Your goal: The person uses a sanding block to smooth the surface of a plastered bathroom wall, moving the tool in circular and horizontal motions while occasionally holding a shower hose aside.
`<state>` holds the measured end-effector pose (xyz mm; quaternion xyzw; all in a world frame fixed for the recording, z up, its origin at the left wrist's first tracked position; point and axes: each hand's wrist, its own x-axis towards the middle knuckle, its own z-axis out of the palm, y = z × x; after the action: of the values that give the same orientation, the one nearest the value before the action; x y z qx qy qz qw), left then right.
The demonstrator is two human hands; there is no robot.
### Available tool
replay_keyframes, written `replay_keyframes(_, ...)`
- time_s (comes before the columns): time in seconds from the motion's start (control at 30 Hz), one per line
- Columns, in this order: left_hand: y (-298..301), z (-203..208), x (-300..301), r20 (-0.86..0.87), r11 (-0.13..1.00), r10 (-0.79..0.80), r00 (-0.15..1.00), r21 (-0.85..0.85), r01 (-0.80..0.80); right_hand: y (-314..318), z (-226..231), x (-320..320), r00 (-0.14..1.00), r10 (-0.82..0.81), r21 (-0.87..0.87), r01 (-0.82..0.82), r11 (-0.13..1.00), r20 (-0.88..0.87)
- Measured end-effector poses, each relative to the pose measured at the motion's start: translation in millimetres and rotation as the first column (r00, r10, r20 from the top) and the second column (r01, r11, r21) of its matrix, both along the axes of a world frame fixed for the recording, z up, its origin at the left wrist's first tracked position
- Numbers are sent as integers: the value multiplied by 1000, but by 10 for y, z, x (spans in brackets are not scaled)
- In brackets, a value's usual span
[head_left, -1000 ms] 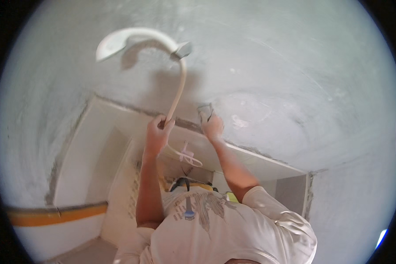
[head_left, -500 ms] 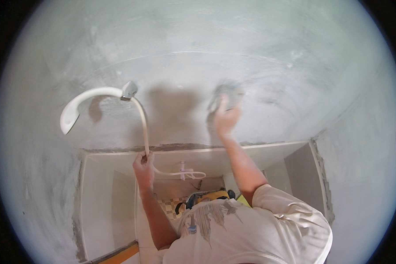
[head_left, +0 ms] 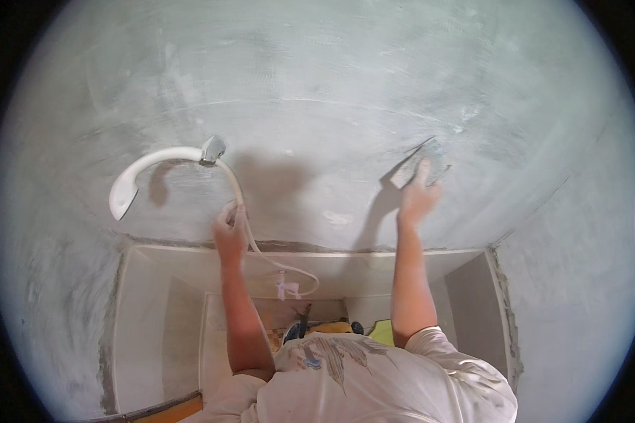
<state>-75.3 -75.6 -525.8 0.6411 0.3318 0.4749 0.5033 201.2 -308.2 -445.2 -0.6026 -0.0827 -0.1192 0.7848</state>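
Observation:
My left hand is closed in a pinch around the cream hose, a little below the wall holder. Out of that holder a white shower head curves off to the left. From my fingers the hose loops down to a pale tap. On the right, my right hand grips a thin, flat grey pad, which looks like a sanding sheet, against the grey plastered wall. The pad is tilted, one edge standing off the wall and casting a shadow.
Below the plaster, a rough mortar line borders a recess with a pale rim. A grey side panel stands at its right. Near my body lie a yellow-green thing and, at lower left, an orange strip.
My right hand has moved right across the wall with the pad, which was blurred before. My left hand now grips the hose higher, closer to the holder. The whole view has shifted slightly.

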Motion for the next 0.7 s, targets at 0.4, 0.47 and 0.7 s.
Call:
replay_keyframes(0.4, 196, -411, 87, -24, 988, 107, 994, 115, -104, 717, -28, -629, 974, -62, -458, 158, 875, 217)
replay_keyframes(0.47, 66, -381, 24, -102, 992, 92, 990, 101, -82, 397, 431, -501, 987, -75, -201, 102, 974, 140)
replay_keyframes(0.7, -183, -403, -9, -176, 995, 86, 981, 71, -74, 1014, -394, -756, 962, 37, -395, 76, 916, 269)
